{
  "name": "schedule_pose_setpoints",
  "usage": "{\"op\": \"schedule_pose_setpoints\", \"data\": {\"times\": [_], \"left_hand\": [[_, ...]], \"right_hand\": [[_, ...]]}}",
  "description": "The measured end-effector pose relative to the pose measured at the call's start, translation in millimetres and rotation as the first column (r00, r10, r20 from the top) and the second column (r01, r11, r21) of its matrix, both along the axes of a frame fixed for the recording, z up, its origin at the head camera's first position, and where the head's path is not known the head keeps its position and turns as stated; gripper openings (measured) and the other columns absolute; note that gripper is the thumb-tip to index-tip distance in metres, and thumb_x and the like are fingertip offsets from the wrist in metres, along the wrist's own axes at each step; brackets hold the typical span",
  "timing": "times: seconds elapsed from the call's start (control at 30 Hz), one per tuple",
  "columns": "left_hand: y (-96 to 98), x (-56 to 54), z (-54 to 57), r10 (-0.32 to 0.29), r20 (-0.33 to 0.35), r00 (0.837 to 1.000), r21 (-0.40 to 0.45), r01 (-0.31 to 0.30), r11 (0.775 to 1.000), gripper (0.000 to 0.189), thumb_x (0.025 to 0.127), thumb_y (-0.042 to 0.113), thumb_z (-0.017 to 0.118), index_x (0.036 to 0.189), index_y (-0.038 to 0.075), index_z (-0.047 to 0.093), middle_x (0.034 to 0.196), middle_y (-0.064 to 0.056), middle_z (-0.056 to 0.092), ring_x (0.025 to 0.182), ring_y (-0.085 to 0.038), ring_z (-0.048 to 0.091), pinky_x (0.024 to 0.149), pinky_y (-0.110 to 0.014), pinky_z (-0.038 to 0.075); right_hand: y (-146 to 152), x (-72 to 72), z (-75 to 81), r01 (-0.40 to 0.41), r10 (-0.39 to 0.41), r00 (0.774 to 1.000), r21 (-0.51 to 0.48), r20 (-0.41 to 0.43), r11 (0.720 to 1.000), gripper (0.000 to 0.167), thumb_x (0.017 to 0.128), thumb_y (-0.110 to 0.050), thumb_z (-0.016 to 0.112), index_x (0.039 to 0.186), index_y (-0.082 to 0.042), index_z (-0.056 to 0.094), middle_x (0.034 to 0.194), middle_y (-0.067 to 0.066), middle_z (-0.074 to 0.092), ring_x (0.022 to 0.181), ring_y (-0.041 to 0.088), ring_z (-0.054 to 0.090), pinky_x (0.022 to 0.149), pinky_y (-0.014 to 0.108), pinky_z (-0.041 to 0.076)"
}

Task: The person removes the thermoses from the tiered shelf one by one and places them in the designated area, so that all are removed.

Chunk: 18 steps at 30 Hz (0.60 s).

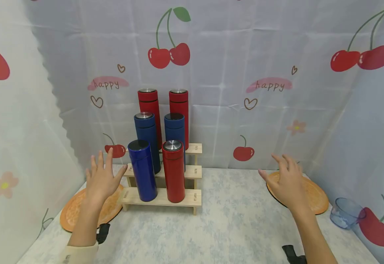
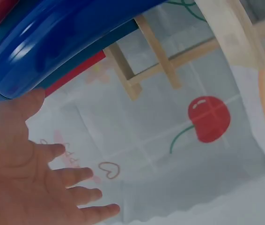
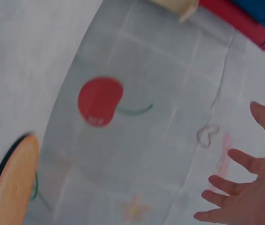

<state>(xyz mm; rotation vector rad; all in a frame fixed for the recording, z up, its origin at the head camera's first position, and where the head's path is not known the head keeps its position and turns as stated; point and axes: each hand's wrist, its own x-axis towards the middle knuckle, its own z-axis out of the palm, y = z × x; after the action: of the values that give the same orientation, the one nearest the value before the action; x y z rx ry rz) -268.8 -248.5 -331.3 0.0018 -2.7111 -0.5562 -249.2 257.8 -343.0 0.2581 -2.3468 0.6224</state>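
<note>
My left hand [image 1: 102, 180] hovers with spread fingers left of the wooden tiered rack [image 1: 136, 198], near a glossy blue thermos [image 1: 143, 172] on the lowest step. In the left wrist view, the left thumb overlaps the edge of that blue thermos [image 2: 62, 47]; contact cannot be told. Beside it stands a red thermos [image 1: 174, 176] with a silver lid. Two darker blue thermoses [image 1: 144, 128] fill the middle step, and two red thermoses [image 1: 179, 102] the top one. Over an orange round mat [image 1: 314, 194] at right, my right hand [image 1: 288, 181] is held up, fingers apart, holding nothing.
Another orange round mat [image 1: 71, 211] lies under the left forearm. At the far right, a clear bluish cup [image 1: 345, 216] stands near the side curtain. A cherry-print curtain [image 1: 218, 121] encloses the back and sides of the pale patterned table [image 1: 225, 220].
</note>
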Motion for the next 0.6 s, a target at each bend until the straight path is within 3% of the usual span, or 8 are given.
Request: {"op": "schedule_pose_setpoints", "data": {"times": [0.13, 0.23, 0.37, 0.47, 0.6], "left_hand": [[1.4, -8.1, -6.8, 0.004, -0.118, 0.993, 0.160, 0.015, 0.987, 0.072, 0.096, 0.044, 0.042, 0.149, 0.010, 0.008, 0.148, -0.028, 0.005, 0.133, -0.049, -0.003, 0.097, -0.068, 0.007], [0.6, -20.3, -19.4, 0.041, -0.215, 0.976, 0.318, 0.030, 0.948, 0.065, 0.095, 0.035, 0.048, 0.147, 0.010, 0.019, 0.146, -0.026, 0.018, 0.133, -0.046, 0.012, 0.099, -0.064, 0.016], [-2.4, -38.1, -44.3, 0.102, -0.255, 0.962, 0.531, 0.051, 0.846, 0.061, 0.094, 0.035, 0.052, 0.145, 0.014, 0.027, 0.143, -0.021, 0.030, 0.131, -0.039, 0.027, 0.100, -0.058, 0.022], [-3.7, -47.4, -63.6, 0.126, -0.221, 0.967, 0.646, 0.048, 0.761, 0.063, 0.092, 0.041, 0.053, 0.146, 0.020, 0.027, 0.141, -0.019, 0.036, 0.129, -0.036, 0.032, 0.100, -0.054, 0.027], [-4.2, -54.0, -85.3, 0.117, -0.177, 0.977, 0.735, 0.052, 0.676, 0.067, 0.090, 0.045, 0.054, 0.147, 0.026, 0.023, 0.140, -0.018, 0.038, 0.129, -0.035, 0.034, 0.100, -0.049, 0.030]], "right_hand": [[-42.1, -8.1, 0.7, -0.091, 0.077, 0.988, -0.107, -0.136, 0.990, 0.051, 0.082, -0.022, 0.070, 0.124, 0.000, 0.052, 0.122, 0.020, 0.050, 0.115, 0.039, 0.042, 0.091, 0.057, 0.032], [-76.7, -13.5, -1.2, -0.190, 0.151, 0.962, -0.163, -0.227, 0.968, 0.045, 0.082, -0.017, 0.070, 0.121, -0.001, 0.054, 0.116, 0.014, 0.057, 0.110, 0.032, 0.049, 0.090, 0.049, 0.037], [-119.3, -19.3, -6.8, -0.326, 0.247, 0.913, -0.218, -0.325, 0.920, 0.048, 0.081, -0.013, 0.069, 0.123, 0.000, 0.051, 0.117, 0.011, 0.057, 0.108, 0.026, 0.052, 0.090, 0.044, 0.039], [-147.5, -24.0, -13.1, -0.405, 0.294, 0.878, -0.259, -0.376, 0.877, 0.055, 0.081, -0.012, 0.069, 0.128, -0.001, 0.045, 0.120, 0.010, 0.054, 0.109, 0.026, 0.052, 0.090, 0.044, 0.041], [-181.9, -29.5, -25.1, -0.480, 0.357, 0.848, -0.285, -0.392, 0.829, 0.066, 0.080, -0.014, 0.070, 0.135, -0.001, 0.036, 0.127, 0.010, 0.049, 0.111, 0.027, 0.051, 0.088, 0.044, 0.042]]}}
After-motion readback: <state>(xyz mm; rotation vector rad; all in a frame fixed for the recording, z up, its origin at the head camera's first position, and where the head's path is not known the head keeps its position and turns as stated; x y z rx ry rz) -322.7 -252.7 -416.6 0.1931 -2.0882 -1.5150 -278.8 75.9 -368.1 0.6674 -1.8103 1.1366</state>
